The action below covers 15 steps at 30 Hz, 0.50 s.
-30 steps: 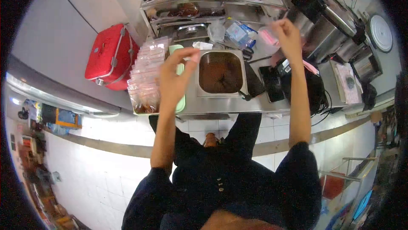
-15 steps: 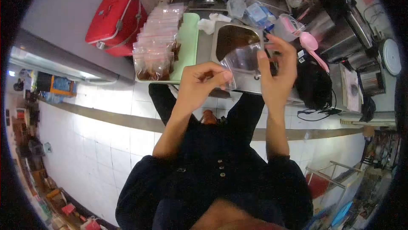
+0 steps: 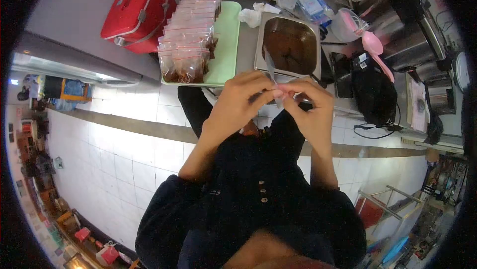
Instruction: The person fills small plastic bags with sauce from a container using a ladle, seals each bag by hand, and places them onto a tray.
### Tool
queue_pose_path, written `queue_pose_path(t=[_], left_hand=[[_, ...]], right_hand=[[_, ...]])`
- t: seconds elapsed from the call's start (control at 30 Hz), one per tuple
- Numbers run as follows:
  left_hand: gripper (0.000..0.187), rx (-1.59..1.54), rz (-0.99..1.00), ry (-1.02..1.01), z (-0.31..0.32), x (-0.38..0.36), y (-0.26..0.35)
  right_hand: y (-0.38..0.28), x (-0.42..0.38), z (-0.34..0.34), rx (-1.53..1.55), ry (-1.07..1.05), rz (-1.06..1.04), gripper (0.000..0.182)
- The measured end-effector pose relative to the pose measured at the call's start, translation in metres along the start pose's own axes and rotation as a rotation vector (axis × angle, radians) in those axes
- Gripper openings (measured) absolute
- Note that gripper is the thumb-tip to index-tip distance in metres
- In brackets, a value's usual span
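Clear plastic bag (image 3: pixel 270 65), edge-on, pinched by left hand (image 3: pixel 238 99) and right hand (image 3: pixel 314 107), extends away toward the steel pan (image 3: pixel 259 54).

- Kitchen, by the look
- On steel bench (image 3: pixel 247 45), near front edge: pan (image 3: pixel 259 53) of brown liquid (image 3: pixel 298 35)
- Filled zip bags (image 3: pixel 191 33) along green tray's (image 3: pixel 228 35) left edge
- Pink ladle (image 3: pixel 372 44)
- Tiled floor (image 3: pixel 119 154)

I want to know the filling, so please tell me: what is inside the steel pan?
The steel pan holds dark brown contents with a blackish patch; whatever lies beneath their surface is hidden.
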<state>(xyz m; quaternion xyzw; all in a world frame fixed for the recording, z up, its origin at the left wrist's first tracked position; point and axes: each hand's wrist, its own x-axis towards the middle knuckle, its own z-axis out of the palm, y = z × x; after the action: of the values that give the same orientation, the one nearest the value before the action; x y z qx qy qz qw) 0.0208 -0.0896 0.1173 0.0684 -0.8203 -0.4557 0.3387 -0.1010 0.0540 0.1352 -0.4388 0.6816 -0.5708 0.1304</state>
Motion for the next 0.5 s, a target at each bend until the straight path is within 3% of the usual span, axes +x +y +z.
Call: queue_pose_path(t=[0.1, 0.2, 0.3, 0.37, 0.4, 0.47, 0.5], left_hand=[[0.013, 0.229, 0.08, 0.014, 0.008, -0.008, 0.0], [0.019, 0.278, 0.036, -0.032, 0.014, -0.016, -0.002], [0.021, 0.285, 0.015, 0.075, 0.006, -0.013, 0.016], [0.019, 0.396, 0.13, 0.219, -0.002, 0.004, 0.025], [0.018, 0.408, 0.176, 0.2, -0.005, 0.009, 0.023], [0.018, 0.388, 0.251, 0.074, -0.012, 0.014, 0.013], [0.018, 0.309, 0.195, 0.009, -0.011, 0.012, 0.01]], right_hand=[[0.019, -0.004, 0.004, 0.092, 0.049, 0.028, 0.017], [0.021, -0.009, 0.008, -0.074, 0.203, 0.027, 0.016], [0.009, -0.004, -0.003, -0.085, 0.217, 0.091, 0.013], [0.002, -0.001, -0.015, -0.056, 0.074, 0.041, 0.013], [0.002, 0.0, -0.019, -0.042, 0.006, 0.014, 0.013], [0.01, -0.005, -0.022, 0.07, -0.067, 0.152, 0.014], [0.012, -0.006, -0.023, 0.125, -0.107, 0.217, 0.014]])
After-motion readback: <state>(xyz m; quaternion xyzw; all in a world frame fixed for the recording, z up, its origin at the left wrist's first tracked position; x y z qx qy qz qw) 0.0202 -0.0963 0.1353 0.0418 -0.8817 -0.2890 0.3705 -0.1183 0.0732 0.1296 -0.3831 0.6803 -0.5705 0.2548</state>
